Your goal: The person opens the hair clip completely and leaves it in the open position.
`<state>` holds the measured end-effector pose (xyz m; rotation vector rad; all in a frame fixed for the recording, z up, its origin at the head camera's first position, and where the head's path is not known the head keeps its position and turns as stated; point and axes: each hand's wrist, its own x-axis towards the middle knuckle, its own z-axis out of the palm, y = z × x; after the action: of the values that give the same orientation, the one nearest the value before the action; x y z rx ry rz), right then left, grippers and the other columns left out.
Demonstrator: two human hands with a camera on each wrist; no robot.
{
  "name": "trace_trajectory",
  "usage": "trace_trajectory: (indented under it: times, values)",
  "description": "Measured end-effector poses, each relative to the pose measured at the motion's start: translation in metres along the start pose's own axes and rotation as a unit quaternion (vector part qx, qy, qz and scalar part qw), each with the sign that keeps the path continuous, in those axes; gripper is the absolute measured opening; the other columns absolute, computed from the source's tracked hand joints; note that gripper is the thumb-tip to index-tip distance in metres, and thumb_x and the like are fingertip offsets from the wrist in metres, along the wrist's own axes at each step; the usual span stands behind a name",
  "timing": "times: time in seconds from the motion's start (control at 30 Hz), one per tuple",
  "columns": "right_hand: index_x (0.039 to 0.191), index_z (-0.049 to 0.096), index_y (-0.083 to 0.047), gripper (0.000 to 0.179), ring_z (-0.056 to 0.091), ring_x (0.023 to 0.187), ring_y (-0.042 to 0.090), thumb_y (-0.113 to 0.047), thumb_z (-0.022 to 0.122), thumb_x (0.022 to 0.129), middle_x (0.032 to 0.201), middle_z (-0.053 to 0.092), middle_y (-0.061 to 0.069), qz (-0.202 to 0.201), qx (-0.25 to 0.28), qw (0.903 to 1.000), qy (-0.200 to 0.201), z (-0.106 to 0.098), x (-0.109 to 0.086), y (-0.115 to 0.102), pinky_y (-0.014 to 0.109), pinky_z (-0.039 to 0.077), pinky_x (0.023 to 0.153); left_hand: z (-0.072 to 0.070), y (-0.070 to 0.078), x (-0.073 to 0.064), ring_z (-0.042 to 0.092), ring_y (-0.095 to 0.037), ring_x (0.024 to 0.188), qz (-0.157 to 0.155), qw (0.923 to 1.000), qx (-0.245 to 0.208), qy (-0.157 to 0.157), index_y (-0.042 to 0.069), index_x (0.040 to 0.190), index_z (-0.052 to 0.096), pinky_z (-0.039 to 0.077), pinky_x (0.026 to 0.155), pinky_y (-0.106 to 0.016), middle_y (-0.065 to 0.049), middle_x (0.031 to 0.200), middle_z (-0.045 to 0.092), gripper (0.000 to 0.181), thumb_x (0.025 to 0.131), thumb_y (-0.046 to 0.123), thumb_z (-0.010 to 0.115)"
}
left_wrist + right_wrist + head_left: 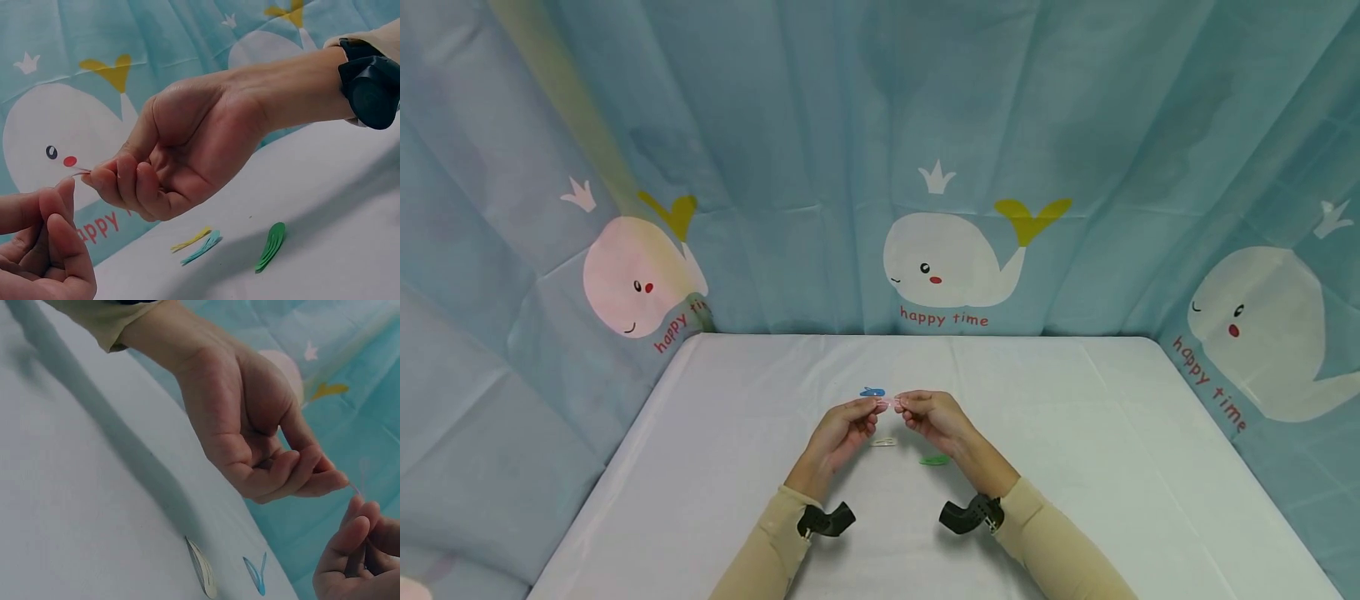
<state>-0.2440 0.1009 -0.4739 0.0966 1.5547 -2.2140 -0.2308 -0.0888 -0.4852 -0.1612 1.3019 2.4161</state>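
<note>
Both hands meet over the middle of the table, fingertips pinching a small pink hair clip between them. My left hand grips one end and my right hand the other; the fingers cover much of the clip. In the left wrist view the clip is a thin strip between the fingertips. On the table behind the hands lies a blue hair clip, spread apart. Nearer are a cream clip and, by the right wrist, a green clip.
A yellow clip and a light blue clip lie close together in the left wrist view. White cloth covers the table. A blue curtain with whale prints hangs around its back and sides.
</note>
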Motion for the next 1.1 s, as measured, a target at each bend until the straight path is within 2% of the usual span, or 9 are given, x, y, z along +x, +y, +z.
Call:
trace_trajectory:
  times: [0.17, 0.4, 0.6, 0.77, 1.1]
  values:
    - [0.104, 0.063, 0.004, 0.013, 0.058, 0.064, 0.004, 0.000, 0.055, 0.095, 0.075, 0.069, -0.002, 0.000, 0.013, 0.9999, -0.006, -0.0001, 0.0009, 0.0006, 0.016, 0.050, 0.059, 0.0003, 0.0013, -0.0012, 0.057, -0.003, 0.069, -0.008, 0.9998, -0.011, -0.014, 0.011, 0.090, 0.070, 0.047, 0.066, -0.015, 0.004, 0.082, 0.072, 0.025, 0.100, 0.003, 0.048]
    - [0.099, 0.067, -0.001, 0.010, 0.059, 0.063, 0.004, -0.005, 0.059, 0.094, 0.076, 0.071, -0.003, 0.003, 0.017, 0.9998, -0.012, -0.0014, 0.0027, 0.0008, 0.017, 0.050, 0.059, 0.0005, 0.0024, -0.0006, 0.057, -0.003, 0.070, -0.009, 0.9999, -0.011, -0.010, 0.010, 0.092, 0.069, 0.047, 0.066, -0.015, 0.004, 0.083, 0.072, 0.022, 0.100, 0.005, 0.050]
    - [0.099, 0.067, -0.001, 0.010, 0.058, 0.062, 0.004, -0.005, 0.058, 0.094, 0.075, 0.071, -0.003, 0.001, 0.017, 0.9997, -0.018, -0.0015, 0.0048, 0.0016, 0.017, 0.050, 0.058, -0.0010, 0.0006, 0.0023, 0.056, -0.003, 0.068, -0.009, 0.9999, -0.008, 0.007, 0.011, 0.088, 0.070, 0.046, 0.064, -0.015, 0.004, 0.081, 0.072, 0.025, 0.100, 0.004, 0.049]
    - [0.103, 0.065, 0.002, 0.014, 0.058, 0.062, 0.005, -0.006, 0.058, 0.094, 0.075, 0.070, -0.002, 0.004, 0.012, 0.9999, -0.011, -0.0018, 0.0059, 0.0026, 0.017, 0.050, 0.058, -0.0018, 0.0004, 0.0029, 0.056, -0.003, 0.067, -0.012, 0.9999, -0.010, 0.006, 0.012, 0.087, 0.070, 0.046, 0.064, -0.015, 0.004, 0.080, 0.072, 0.027, 0.100, 0.004, 0.049]
    - [0.100, 0.068, 0.001, 0.013, 0.057, 0.062, 0.006, -0.006, 0.061, 0.093, 0.074, 0.070, -0.002, 0.001, -0.004, 1.0000, 0.004, -0.0024, 0.0067, -0.0036, 0.018, 0.050, 0.059, -0.0008, 0.0016, 0.0044, 0.055, -0.004, 0.069, -0.011, 0.9999, -0.011, 0.006, 0.010, 0.090, 0.070, 0.046, 0.064, -0.016, 0.002, 0.082, 0.073, 0.021, 0.099, 0.006, 0.052]
